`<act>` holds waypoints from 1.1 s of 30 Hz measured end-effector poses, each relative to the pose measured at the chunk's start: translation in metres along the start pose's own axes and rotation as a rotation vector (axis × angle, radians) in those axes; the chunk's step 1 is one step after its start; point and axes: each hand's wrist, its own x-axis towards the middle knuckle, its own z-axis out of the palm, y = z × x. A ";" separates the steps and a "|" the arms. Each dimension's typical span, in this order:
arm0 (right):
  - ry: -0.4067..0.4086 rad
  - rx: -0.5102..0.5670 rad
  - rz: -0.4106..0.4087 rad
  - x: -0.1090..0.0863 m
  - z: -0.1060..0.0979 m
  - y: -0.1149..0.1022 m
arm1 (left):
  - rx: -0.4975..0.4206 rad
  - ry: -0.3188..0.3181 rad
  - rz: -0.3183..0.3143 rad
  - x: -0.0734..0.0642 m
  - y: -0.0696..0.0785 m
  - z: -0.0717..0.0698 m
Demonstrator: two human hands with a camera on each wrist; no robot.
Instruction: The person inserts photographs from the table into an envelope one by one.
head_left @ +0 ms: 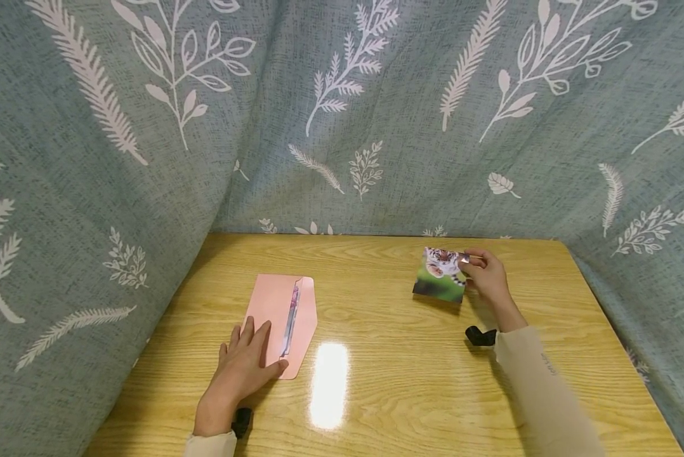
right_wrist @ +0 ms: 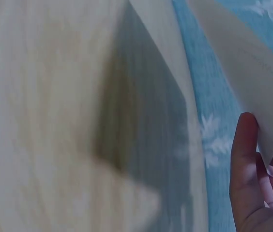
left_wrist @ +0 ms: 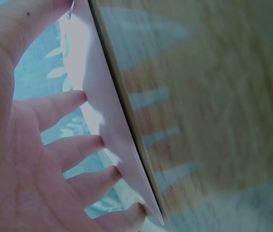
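A pink envelope lies at the left of the table with its flap opened out to the right. Through its slot shows a strip of a printed picture. My left hand rests on the envelope's near part, fingers spread; in the left wrist view the fingertips touch its surface. At the back right, my right hand pinches the right edge of a photo card with a white tiger on green. The right wrist view shows the card's pale back, held above the table with its shadow below.
The wooden table has a bright light reflection near the front. A patterned blue-green curtain hangs along the back and sides. Black wrist-worn pieces sit by both wrists.
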 end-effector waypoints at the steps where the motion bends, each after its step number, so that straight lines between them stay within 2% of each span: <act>1: -0.008 0.004 -0.005 -0.002 0.004 0.000 | -0.002 0.001 0.001 0.000 0.000 0.000; 8: -0.061 0.051 -0.029 -0.011 0.038 0.003 | -0.001 0.003 0.002 0.000 0.001 0.000; 17: -0.101 0.113 -0.012 -0.019 0.079 0.001 | -0.007 -0.004 -0.004 -0.002 0.003 -0.002; 33: -0.155 0.147 -0.067 -0.034 0.172 0.001 | -0.005 -0.002 -0.005 -0.001 0.000 -0.001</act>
